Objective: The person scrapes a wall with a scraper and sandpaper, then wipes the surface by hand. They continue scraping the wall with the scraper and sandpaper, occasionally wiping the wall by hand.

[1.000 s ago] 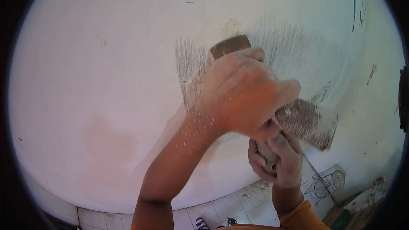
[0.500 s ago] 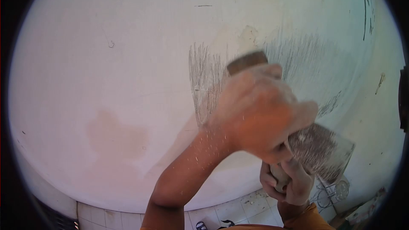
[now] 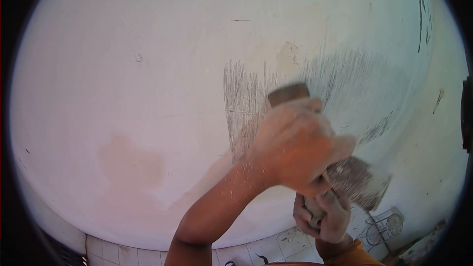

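Note:
My left hand [image 3: 298, 145] is closed in front of the wall [image 3: 172, 83], its back turned to me. From the top of that fist sticks a brown, flat-edged scraping tool [image 3: 289, 93] at the lower part of a patch of dark vertical scratches [image 3: 340, 76]. Most of the tool is hidden by the fingers. Fine white dust falls past my wrist. Just below, my right hand [image 3: 332, 216] wraps round the greyish handle of a wide putty knife [image 3: 362, 182]. Its broad blade points right and is smeared with pale dust.
Bare beige patches [image 3: 130, 162] show on the left of the wall. White floor tiles [image 3: 236, 255] with crumbs of debris run along its foot. A wire-framed object [image 3: 389, 224] stands at the lower right, and a dark object [image 3: 467, 116] is at the right edge.
My left hand has moved down along the scratched wall with the scraping tool. My right hand and the putty knife have shifted a little left and down. The view has tilted slightly up.

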{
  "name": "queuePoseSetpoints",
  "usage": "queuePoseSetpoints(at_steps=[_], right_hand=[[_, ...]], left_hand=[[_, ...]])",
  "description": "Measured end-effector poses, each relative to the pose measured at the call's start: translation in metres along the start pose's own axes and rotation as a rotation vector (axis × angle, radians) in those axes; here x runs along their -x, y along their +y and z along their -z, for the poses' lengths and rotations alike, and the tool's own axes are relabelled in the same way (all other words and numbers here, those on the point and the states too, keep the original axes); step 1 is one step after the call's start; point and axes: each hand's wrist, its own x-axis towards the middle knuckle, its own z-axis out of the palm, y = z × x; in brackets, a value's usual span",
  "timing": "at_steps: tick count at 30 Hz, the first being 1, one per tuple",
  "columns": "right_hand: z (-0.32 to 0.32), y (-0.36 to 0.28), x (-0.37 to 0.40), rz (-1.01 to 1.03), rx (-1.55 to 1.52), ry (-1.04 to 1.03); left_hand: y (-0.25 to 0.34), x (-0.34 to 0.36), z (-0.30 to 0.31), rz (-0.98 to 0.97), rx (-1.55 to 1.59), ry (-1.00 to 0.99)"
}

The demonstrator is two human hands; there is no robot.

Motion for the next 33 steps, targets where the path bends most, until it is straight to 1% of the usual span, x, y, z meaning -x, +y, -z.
queuePoseSetpoints(at_steps=[1,4,5,8,9,10,12,13,15,16,18,20,21,24,25,26,28,30,33], right_hand=[[-0.001,0.002,0.0,0.003,-0.006,0.014],[-0.004,-0.003,-0.005,0.07,-0.091,0.029],[-0.005,-0.007,-0.006,0.079,-0.114,0.034],[-0.004,-0.006,-0.004,0.013,-0.092,0.038],[-0.002,0.006,0.002,-0.018,-0.069,0.028],[-0.001,0.008,0.003,-0.017,-0.054,0.015],[-0.004,0.0,0.006,0.007,-0.04,-0.002],[-0.004,-0.012,0.006,0.026,-0.031,-0.012],[0.006,-0.008,0.0,0.011,0.005,-0.048],[0.011,-0.007,-0.003,0.003,0.023,-0.066],[0.009,0.006,-0.004,-0.076,0.048,-0.01],[0.0,0.001,-0.003,-0.038,-0.029,0.044],[0.003,-0.005,-0.009,0.017,-0.024,-0.015],[0.005,-0.005,-0.008,0.029,-0.045,-0.055],[0.009,0.005,-0.002,0.049,-0.035,-0.098],[0.006,0.006,0.0,-0.001,-0.048,-0.062],[0.0,0.011,0.002,-0.098,-0.078,0.012],[-0.002,0.004,-0.003,-0.075,-0.041,0.005],[-0.002,-0.004,-0.007,-0.052,0.009,0.003]], left_hand=[[0.0,0.004,0.001,-0.008,0.029,-0.029],[-0.006,-0.015,0.023,-0.05,-0.122,0.05],[-0.005,-0.024,0.035,0.009,-0.062,0.026],[0.002,-0.008,0.019,0.064,-0.127,-0.004],[0.005,0.0,0.012,0.016,-0.073,-0.012],[0.003,0.003,0.009,0.01,-0.035,-0.01],[0.003,0.003,0.011,-0.004,0.064,-0.025],[0.001,-0.004,0.014,-0.015,0.043,0.017],[-0.001,-0.012,0.018,-0.024,0.019,0.087],[-0.001,-0.008,0.012,-0.012,-0.003,0.049],[-0.002,0.002,0.0,0.006,-0.057,-0.021],[-0.004,-0.004,0.007,-0.017,-0.08,0.031],[-0.005,-0.008,0.011,-0.021,-0.087,0.059],[-0.005,-0.013,0.025,-0.015,-0.038,0.049],[-0.004,-0.007,0.019,-0.015,-0.009,0.062],[-0.001,0.003,0.005,-0.017,0.02,0.074],[-0.001,0.005,0.004,-0.032,0.019,0.093],[-0.004,-0.003,0.015,-0.043,-0.018,0.1],[-0.005,-0.008,0.019,-0.024,0.014,0.09]])
